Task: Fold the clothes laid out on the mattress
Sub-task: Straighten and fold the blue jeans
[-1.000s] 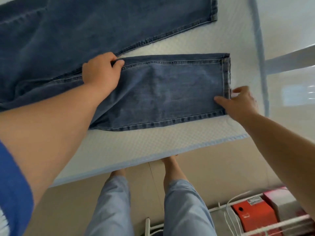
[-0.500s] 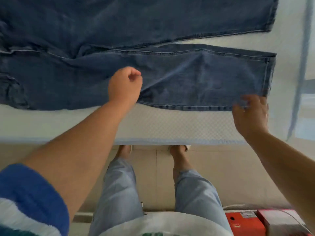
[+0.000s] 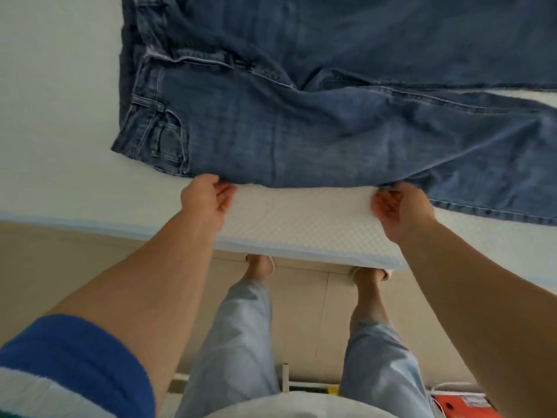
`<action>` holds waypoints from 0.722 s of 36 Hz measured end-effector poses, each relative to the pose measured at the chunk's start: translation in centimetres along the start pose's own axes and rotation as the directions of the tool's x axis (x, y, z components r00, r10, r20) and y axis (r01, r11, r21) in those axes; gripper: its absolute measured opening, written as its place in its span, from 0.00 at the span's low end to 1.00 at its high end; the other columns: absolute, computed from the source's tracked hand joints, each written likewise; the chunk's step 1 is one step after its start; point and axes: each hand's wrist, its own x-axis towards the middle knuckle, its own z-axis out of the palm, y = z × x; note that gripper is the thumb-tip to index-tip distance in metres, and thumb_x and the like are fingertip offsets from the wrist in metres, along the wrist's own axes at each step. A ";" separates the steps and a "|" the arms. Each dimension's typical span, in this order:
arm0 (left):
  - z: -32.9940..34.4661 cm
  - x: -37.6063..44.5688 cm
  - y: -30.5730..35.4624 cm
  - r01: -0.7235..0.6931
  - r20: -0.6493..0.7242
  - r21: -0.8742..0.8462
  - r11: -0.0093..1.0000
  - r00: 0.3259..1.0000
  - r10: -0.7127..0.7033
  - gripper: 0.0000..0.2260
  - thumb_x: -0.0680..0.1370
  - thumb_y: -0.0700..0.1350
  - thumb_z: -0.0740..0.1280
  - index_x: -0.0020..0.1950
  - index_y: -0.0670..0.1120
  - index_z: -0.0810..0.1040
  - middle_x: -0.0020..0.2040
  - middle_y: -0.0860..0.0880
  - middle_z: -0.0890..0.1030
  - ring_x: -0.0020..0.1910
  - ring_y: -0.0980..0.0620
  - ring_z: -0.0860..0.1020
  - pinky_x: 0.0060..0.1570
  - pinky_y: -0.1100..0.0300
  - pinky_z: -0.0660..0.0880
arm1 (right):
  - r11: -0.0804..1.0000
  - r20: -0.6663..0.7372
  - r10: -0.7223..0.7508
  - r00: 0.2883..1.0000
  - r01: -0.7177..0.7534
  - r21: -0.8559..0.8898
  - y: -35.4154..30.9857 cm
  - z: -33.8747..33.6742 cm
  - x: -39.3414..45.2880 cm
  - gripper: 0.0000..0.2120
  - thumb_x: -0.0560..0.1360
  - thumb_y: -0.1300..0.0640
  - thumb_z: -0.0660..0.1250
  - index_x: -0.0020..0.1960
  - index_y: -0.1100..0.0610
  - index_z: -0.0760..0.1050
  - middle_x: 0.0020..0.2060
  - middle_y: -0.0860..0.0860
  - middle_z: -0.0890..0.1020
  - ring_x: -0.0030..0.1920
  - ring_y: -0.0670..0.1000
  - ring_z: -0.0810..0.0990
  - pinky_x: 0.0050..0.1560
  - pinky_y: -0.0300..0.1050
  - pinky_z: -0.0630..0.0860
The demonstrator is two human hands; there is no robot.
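Observation:
A pair of dark blue jeans (image 3: 301, 122) lies spread across the white mattress (image 3: 301, 218), waistband to the left, legs running off to the right. My left hand (image 3: 206, 200) pinches the near side seam of the jeans close to the hip pocket. My right hand (image 3: 401, 209) pinches the same near edge further along the leg. Between the two hands the near edge is lifted slightly off the mattress. The far leg lies rumpled beyond the crotch seam.
The mattress edge with pale blue piping (image 3: 301, 257) runs just in front of my legs and feet (image 3: 259, 267). A beige tiled floor (image 3: 60, 267) lies below. A white rack (image 3: 284, 378) and an orange box (image 3: 461, 405) sit at the bottom right.
My view and both hands shifted left along the jeans, from the leg hem toward the hip. Both hands now pinch the near edge of the jeans.

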 end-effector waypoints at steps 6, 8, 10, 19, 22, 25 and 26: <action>-1.3 1.8 3.3 0.052 0.230 -0.218 0.974 0.973 0.000 0.04 0.76 0.37 0.62 0.46 0.43 0.77 0.41 0.47 0.81 0.44 0.49 0.81 0.51 0.54 0.78 | 0.959 0.015 -0.061 0.998 0.055 0.279 0.6 1.9 -1.1 0.03 0.76 0.62 0.64 0.44 0.58 0.76 0.29 0.51 0.82 0.36 0.49 0.81 0.40 0.42 0.80; -1.7 1.9 3.4 0.048 0.219 -0.211 0.976 0.976 -0.001 0.04 0.76 0.38 0.65 0.49 0.43 0.78 0.44 0.46 0.83 0.46 0.49 0.82 0.51 0.54 0.79 | 0.922 0.036 -0.102 0.994 0.081 0.380 0.9 1.4 -1.8 0.05 0.77 0.63 0.61 0.48 0.59 0.76 0.34 0.52 0.84 0.38 0.51 0.84 0.41 0.44 0.81; -2.1 1.8 3.5 0.019 0.152 -0.205 0.979 0.988 0.013 0.07 0.75 0.39 0.67 0.52 0.44 0.78 0.45 0.47 0.83 0.44 0.50 0.82 0.45 0.55 0.80 | 0.901 0.004 -0.107 0.994 0.095 0.424 1.2 0.5 -2.7 0.06 0.77 0.64 0.61 0.51 0.59 0.75 0.35 0.52 0.84 0.37 0.50 0.84 0.37 0.42 0.80; -5.3 1.7 1.7 -0.122 -0.130 0.231 0.965 0.979 0.155 0.07 0.75 0.49 0.70 0.42 0.48 0.74 0.40 0.49 0.78 0.29 0.53 0.75 0.23 0.65 0.72 | 0.989 -0.298 -0.003 0.955 -0.042 -0.145 5.2 -1.9 -4.3 0.10 0.75 0.52 0.69 0.41 0.56 0.70 0.36 0.53 0.79 0.33 0.49 0.80 0.32 0.42 0.81; -5.7 2.6 1.7 -0.043 -0.164 0.364 0.930 0.980 0.110 0.13 0.75 0.52 0.69 0.39 0.44 0.74 0.38 0.46 0.77 0.28 0.52 0.74 0.28 0.61 0.73 | 0.933 -0.277 0.041 0.960 -0.136 -0.333 6.0 -2.3 -3.6 0.13 0.73 0.49 0.70 0.41 0.56 0.71 0.40 0.52 0.77 0.39 0.51 0.80 0.39 0.43 0.80; -5.9 2.4 2.1 -0.022 -0.140 0.478 0.878 0.985 0.101 0.15 0.73 0.55 0.69 0.37 0.44 0.73 0.32 0.47 0.76 0.25 0.51 0.74 0.29 0.60 0.74 | 0.823 -0.266 -0.124 0.956 -0.051 -0.565 5.5 -2.3 -3.7 0.12 0.75 0.54 0.67 0.38 0.61 0.71 0.34 0.53 0.75 0.33 0.51 0.76 0.41 0.46 0.77; -6.1 2.1 2.4 -0.016 -0.122 0.514 0.858 0.988 0.091 0.15 0.73 0.55 0.69 0.37 0.43 0.73 0.31 0.47 0.76 0.25 0.50 0.74 0.30 0.59 0.74 | 0.761 -0.222 -0.223 0.949 0.028 -0.648 5.1 -2.0 -3.9 0.12 0.75 0.56 0.66 0.37 0.61 0.71 0.31 0.54 0.74 0.32 0.54 0.74 0.40 0.49 0.76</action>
